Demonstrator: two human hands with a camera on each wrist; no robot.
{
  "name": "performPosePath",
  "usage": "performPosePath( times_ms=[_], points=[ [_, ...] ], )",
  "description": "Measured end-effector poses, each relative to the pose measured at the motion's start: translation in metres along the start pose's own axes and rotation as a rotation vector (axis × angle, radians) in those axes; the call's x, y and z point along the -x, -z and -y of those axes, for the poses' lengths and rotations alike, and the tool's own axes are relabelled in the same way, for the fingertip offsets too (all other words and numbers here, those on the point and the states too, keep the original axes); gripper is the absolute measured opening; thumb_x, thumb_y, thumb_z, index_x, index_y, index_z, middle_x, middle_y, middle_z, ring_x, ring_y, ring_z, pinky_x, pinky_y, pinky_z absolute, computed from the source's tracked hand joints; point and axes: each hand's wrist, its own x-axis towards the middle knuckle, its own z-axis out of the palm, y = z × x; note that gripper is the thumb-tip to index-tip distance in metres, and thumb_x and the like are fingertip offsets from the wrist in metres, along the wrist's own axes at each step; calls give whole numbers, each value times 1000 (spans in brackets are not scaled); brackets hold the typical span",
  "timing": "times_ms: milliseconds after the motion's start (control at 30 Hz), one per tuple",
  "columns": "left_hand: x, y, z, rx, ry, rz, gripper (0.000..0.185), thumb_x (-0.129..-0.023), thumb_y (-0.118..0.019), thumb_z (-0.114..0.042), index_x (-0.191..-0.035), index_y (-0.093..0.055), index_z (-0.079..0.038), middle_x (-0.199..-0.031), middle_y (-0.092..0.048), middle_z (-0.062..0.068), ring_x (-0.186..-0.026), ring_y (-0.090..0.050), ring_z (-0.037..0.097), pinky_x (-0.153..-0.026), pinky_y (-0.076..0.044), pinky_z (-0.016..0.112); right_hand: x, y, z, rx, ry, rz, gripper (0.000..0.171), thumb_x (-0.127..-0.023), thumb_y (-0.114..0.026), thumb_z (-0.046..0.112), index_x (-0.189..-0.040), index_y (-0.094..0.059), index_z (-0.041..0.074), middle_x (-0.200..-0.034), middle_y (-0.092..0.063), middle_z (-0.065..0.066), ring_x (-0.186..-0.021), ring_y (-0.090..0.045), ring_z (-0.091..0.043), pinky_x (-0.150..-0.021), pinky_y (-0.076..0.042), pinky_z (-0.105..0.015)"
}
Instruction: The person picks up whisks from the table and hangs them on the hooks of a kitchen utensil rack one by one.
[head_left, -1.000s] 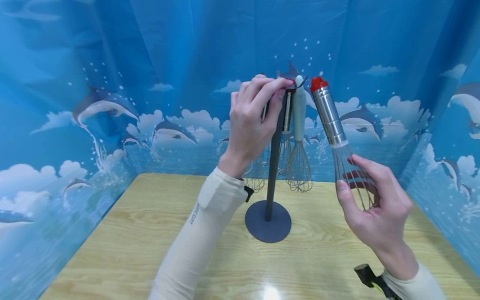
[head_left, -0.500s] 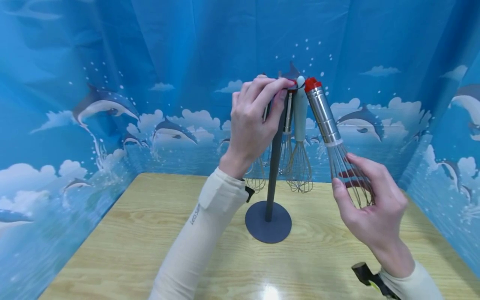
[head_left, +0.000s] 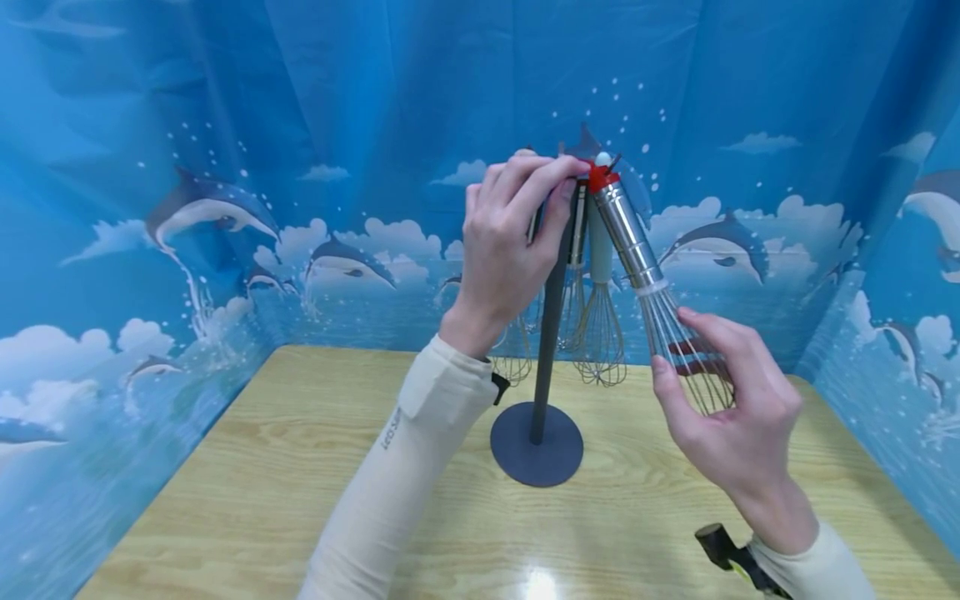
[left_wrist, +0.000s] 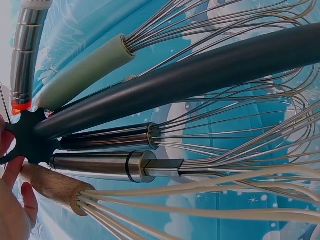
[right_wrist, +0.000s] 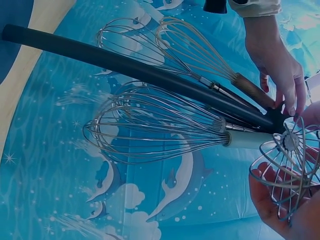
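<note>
My right hand (head_left: 738,404) holds a whisk (head_left: 628,235) by its wire loops. This whisk has a steel handle with a red cap and tilts up to the left, its cap right at the top of a dark whisk stand (head_left: 550,333). My left hand (head_left: 510,225) grips the stand's star-shaped hook head (left_wrist: 32,135) from above. Around the pole hang several whisks, among them one with a pale green handle (left_wrist: 87,75), a steel-handled one (left_wrist: 95,165) and one with a wooden handle (left_wrist: 57,189). In the head view, my left hand hides part of the hook head.
The stand's round dark base (head_left: 517,458) rests on a light wood table (head_left: 337,500). A blue curtain (head_left: 375,100) printed with dolphins closes off the back and both sides. Dark camera mounts sit at the wrists.
My right hand has moved left with the red-capped whisk, bringing its cap from beside the stand to the hook head, overlapping the pale green handle. My left hand has stayed on the stand's top.
</note>
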Motion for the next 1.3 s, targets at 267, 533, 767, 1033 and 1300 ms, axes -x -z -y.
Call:
performPosePath(
  times_ms=[267,533,767,1033,1300],
  points=[
    [0,0,0,2,0,-2,23,-100,-65,-14,-120,-73,-5,-112,-72,10,-105,-59,25,-88,-41,36,7,-10,-2,-18,-19,-5,44,-80,-73,9,-120,-67,-10,-105,-67,-32,-92,-65,6,-77,-51,-5],
    [0,1,0,-1,0,5,25,-100,-65,-15,-121,-73,-5,-112,-71,10,-105,-59,25,-88,-41,37,19,-24,-3,-2,-80,109,56,-83,-75,11,-133,-60,-7,-116,-64,-29,-95,-66,2,-81,-52,-6],
    [0,0,0,-1,-2,4,25,-101,-64,-17,-122,-73,-5,-114,-71,11,-105,-59,25,-88,-41,37,28,-39,-7,-15,-111,178,68,-78,-78,6,-141,-54,-3,-122,-64,-25,-96,-68,-7,-78,-55,-11],
    [1,1,1,4,10,0,25,-101,-64,-17,-122,-73,-6,-116,-72,10,-107,-59,25,-89,-41,37,35,-50,-10,-12,-172,217,79,-74,-84,1,-145,-49,0,-126,-63,-22,-93,-71,-32,-81,-54,-9],
    [2,1,1,3,6,2,25,-102,-63,-18,-121,-73,-5,-115,-72,10,-107,-59,25,-89,-41,38,43,-56,-11,30,-196,252,82,-75,-87,9,-147,-47,3,-128,-62,-22,-100,-72,-31,-76,-59,-21]
  ],
)
